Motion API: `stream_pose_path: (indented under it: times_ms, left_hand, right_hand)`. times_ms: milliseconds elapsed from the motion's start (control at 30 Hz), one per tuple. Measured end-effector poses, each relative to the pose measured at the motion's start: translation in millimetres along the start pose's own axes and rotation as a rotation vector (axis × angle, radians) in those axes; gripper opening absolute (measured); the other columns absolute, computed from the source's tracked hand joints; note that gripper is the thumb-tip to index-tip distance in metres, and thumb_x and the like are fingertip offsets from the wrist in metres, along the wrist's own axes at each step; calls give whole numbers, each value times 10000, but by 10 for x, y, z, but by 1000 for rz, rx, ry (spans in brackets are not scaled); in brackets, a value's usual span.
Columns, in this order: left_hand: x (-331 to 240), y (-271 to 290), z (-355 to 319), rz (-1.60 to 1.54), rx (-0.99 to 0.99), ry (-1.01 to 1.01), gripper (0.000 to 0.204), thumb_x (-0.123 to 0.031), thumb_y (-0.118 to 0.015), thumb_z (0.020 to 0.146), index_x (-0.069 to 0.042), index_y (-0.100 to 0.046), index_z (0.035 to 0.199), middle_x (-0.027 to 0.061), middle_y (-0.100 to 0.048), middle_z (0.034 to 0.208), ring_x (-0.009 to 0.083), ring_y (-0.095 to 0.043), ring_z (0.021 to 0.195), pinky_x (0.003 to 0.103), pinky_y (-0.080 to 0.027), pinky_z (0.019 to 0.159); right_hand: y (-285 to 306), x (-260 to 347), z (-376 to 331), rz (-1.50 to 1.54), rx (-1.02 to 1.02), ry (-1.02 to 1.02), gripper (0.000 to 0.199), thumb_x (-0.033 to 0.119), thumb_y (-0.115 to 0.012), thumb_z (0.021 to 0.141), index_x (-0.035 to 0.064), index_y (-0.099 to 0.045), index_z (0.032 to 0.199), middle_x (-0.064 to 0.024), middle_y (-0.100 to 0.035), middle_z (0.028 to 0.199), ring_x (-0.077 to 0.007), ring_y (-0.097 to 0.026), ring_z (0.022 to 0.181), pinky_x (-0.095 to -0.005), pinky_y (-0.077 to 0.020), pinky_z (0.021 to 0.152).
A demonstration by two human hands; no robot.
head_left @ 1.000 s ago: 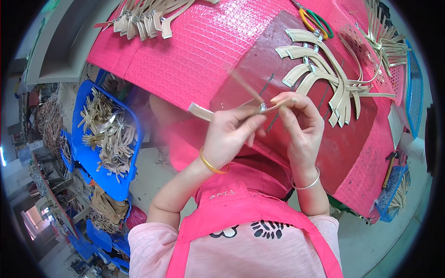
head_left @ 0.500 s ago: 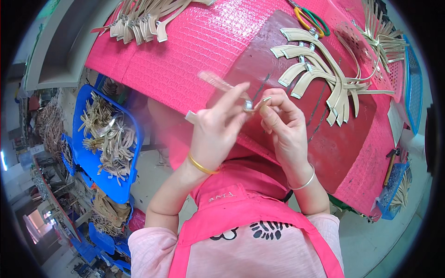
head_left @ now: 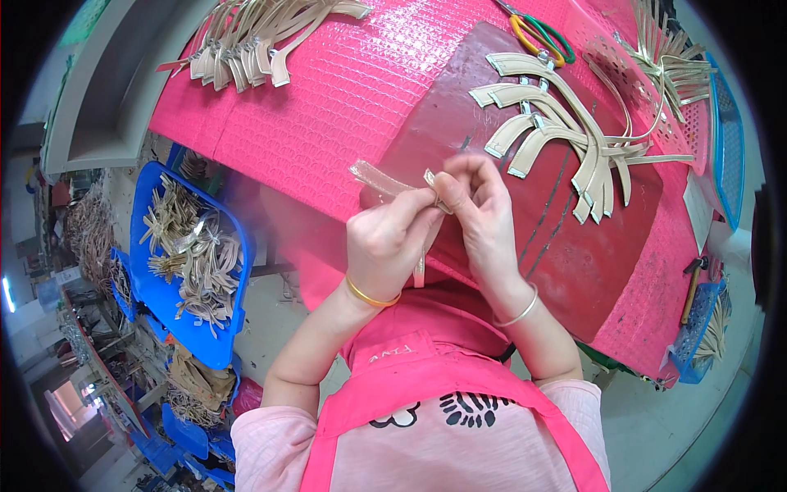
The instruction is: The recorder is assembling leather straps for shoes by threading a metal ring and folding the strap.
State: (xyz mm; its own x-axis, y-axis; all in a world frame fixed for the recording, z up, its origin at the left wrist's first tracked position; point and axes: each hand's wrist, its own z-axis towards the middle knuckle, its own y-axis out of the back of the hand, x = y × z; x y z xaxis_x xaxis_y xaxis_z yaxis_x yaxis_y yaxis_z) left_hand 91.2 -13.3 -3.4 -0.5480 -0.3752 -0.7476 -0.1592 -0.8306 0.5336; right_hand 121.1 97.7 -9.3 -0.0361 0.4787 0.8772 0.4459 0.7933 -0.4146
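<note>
Left hand: mid-frame, gold bangle at the wrist; I see the left hand point(head_left: 392, 238) pinching a beige strap point(head_left: 379, 177), thumb against fingers.
Right hand: just beside it, the right hand point(head_left: 484, 201) with thumb and forefinger closed on the same strap near a folded end.
Strap: centre of frame, held up over the dark red mat point(head_left: 590, 279); one length juts left above the left knuckles.
On mat: fanned straps point(head_left: 605, 154), upper right.
Top edge, right of centre: scissors point(head_left: 517, 31), yellow and green handles.
Upper left: strap bundle point(head_left: 238, 57) on pink table cover point(head_left: 328, 123).
Left side: blue bin point(head_left: 160, 287) holding more straps.
</note>
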Motion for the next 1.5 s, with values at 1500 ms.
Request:
stream_pose_path:
  times_ms: [1500]
  left_hand:
    - [148, -1069, 2187, -97, 894, -902, 336, -78, -604, 660, -142, -595, 990, 72, -520, 1032, 251, -456, 993, 336, -378, 862]
  right_hand:
    - [1353, 1490, -72, -1542, 159, 704, 150, -29, -579, 638, 26, -506, 757, -80, -523, 749, -248, -521, 736, -342, -411, 674]
